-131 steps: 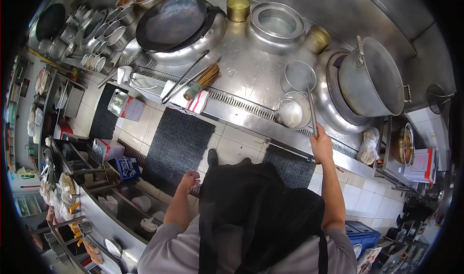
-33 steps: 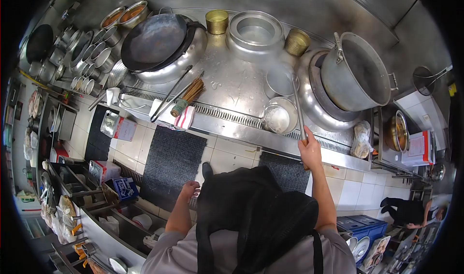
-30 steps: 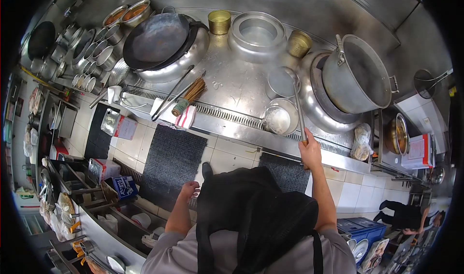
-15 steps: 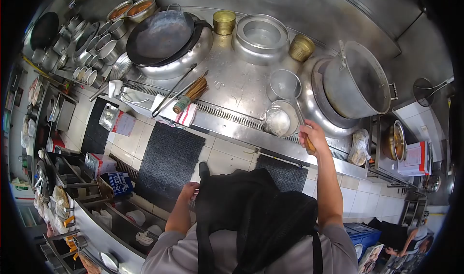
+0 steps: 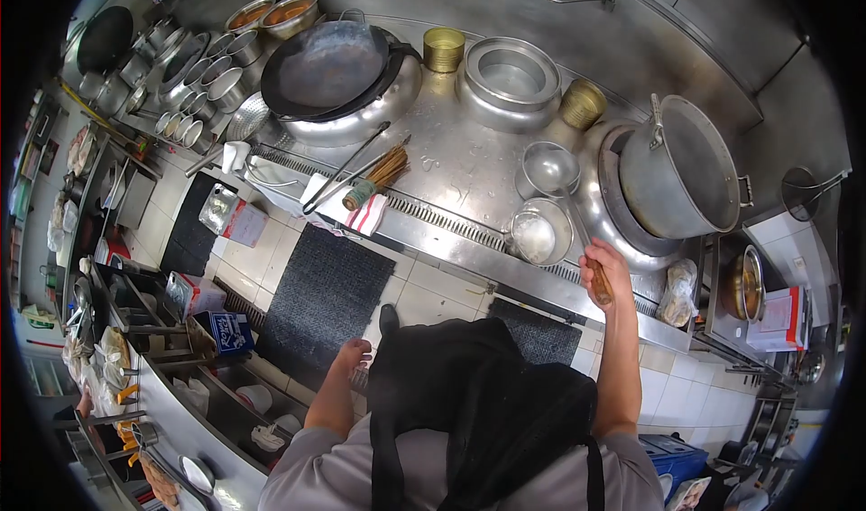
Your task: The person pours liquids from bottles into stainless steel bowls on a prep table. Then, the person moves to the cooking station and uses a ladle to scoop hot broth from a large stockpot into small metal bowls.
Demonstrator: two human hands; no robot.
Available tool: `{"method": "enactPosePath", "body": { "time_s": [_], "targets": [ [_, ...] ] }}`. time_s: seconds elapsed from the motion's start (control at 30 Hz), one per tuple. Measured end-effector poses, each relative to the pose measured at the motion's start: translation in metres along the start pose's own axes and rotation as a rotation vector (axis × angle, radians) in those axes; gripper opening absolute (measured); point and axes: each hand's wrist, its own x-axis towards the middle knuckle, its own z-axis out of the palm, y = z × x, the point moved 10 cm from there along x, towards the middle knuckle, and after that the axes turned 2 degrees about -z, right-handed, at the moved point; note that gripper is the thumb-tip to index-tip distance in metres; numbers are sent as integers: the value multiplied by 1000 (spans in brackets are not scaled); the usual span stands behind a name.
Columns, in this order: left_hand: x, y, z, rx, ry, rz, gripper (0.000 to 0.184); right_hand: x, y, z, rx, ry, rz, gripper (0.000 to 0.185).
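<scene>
Evidently gripping a ladle (image 5: pixel 577 218) by its wooden handle (image 5: pixel 602 287), with the right hand (image 5: pixel 606 273) closed snugly around it. Holding nothing visible with the left hand (image 5: pixel 354 355), loosely curled well away from the counter (image 5: pixel 456 186). Reaching with the bowl end to the mouth of the back pot (image 5: pixel 523 184); hard to tell whether dipped inside or poised above. Visible within the front pot (image 5: pixel 562 228), just nearer: something whitish. Seemingly done: setting both pots close together near the drain grate (image 5: pixel 442 216). Not yet done: putting down the ladle. Impossible to judge the amount of ladle work left. Farther out, rightward: a large pot (image 5: pixel 649 177).
</scene>
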Motion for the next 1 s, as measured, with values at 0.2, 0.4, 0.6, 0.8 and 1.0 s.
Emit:
{"method": "enactPosePath", "body": {
  "time_s": [0.2,0.4,0.6,0.8,1.0],
  "targets": [
    [-5,7,-3,10,23,-26,15,-21,-8,-4,-171,32,-81,56],
    [0,18,-7,24,0,-1,24,-34,-6,-5,-429,61,-215,57],
    [-11,19,-8,49,31,-16,19,-43,10,-10,-816,184,-341,56],
    [-4,37,-5,288,55,92,26,-39,21,-22,-1091,253,-477,56],
    [-90,259,105,884,6,926,30,-35,42,-18,-996,133,-568,61]
  ]
}}
